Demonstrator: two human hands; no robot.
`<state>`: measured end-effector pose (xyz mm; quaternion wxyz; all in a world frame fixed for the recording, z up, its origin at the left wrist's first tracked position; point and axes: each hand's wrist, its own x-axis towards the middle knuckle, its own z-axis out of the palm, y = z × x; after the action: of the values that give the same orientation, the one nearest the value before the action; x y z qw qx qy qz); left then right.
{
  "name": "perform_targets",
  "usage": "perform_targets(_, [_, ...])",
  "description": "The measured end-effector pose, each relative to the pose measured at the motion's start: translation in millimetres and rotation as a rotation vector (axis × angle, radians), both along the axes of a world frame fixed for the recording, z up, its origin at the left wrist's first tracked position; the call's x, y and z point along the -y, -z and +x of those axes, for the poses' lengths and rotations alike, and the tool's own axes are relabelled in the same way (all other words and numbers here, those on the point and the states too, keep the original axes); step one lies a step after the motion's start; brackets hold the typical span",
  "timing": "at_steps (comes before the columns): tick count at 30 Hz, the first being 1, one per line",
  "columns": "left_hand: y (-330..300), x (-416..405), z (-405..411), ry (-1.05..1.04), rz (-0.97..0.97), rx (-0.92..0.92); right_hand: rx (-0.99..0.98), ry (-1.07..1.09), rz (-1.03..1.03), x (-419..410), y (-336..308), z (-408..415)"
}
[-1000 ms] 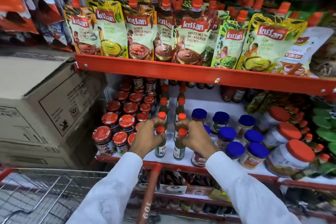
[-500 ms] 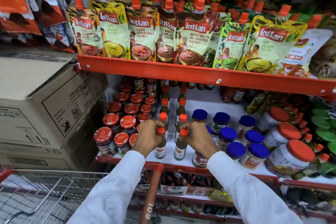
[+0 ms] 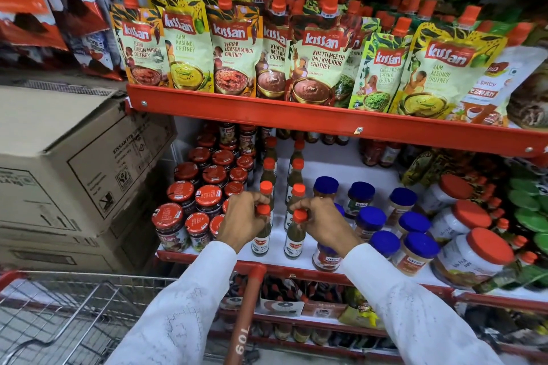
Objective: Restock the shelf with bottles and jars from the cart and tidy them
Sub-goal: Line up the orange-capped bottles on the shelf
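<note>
Two rows of slim green sauce bottles with orange caps run back along the white middle shelf (image 3: 341, 169). My left hand (image 3: 241, 218) is closed around the neck of the front bottle of the left row (image 3: 261, 238). My right hand (image 3: 321, 221) grips the neck of the front bottle of the right row (image 3: 295, 241). Both bottles stand upright near the shelf's front edge. Red-lidded jars (image 3: 189, 210) crowd the shelf to the left, blue-lidded jars (image 3: 385, 228) to the right. The wire cart (image 3: 65, 314) is at the lower left.
Stacked cardboard boxes (image 3: 68, 169) stand left of the shelf. Chutney pouches (image 3: 320, 59) fill the red upper shelf. Large white jam jars with orange lids (image 3: 471, 252) and green-capped items sit at the far right. The cart's red handle (image 3: 246, 314) is below my arms.
Both hands stay on the two front bottles, which have shifted slightly toward the shelf's front edge. The view has tilted a little.
</note>
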<state>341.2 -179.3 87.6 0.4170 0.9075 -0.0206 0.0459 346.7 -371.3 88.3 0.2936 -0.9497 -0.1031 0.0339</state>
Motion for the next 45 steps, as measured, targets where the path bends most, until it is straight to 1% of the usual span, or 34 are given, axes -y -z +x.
perform_targets(25, [-0.9, -0.1, -6.5, -0.010, -0.041, -0.031, -0.007, 0.014, 0.016, 0.9, -1.0, -3.7])
perform_targets(31, [-7.6, -1.7, -8.9, 0.010, -0.008, -0.036, 0.002, 0.007, 0.014, 1.7, -4.8, -8.6])
perform_targets(34, [-12.8, 2.0, -14.8, 0.012, 0.017, -0.013, -0.007, 0.027, 0.057, 12.2, -9.2, -16.8])
perform_targets(38, [-25.5, 18.3, -28.5, -0.019, 0.077, 0.155, -0.037, 0.117, 0.126, 45.1, -7.6, -35.4])
perform_targets(40, [-28.3, 33.6, -35.4, -0.028, 0.054, 0.213, -0.029, 0.181, 0.108, 67.3, -5.0, -47.7])
perform_targets(42, [-25.9, 56.3, -40.2, -0.031, -0.010, 0.194, -0.008, 0.253, 0.101, 93.4, -1.6, -59.7])
perform_targets(45, [-17.3, 98.2, -43.2, 0.003, -0.072, 0.101, 0.005, 0.373, 0.122, 132.1, 6.4, -69.2])
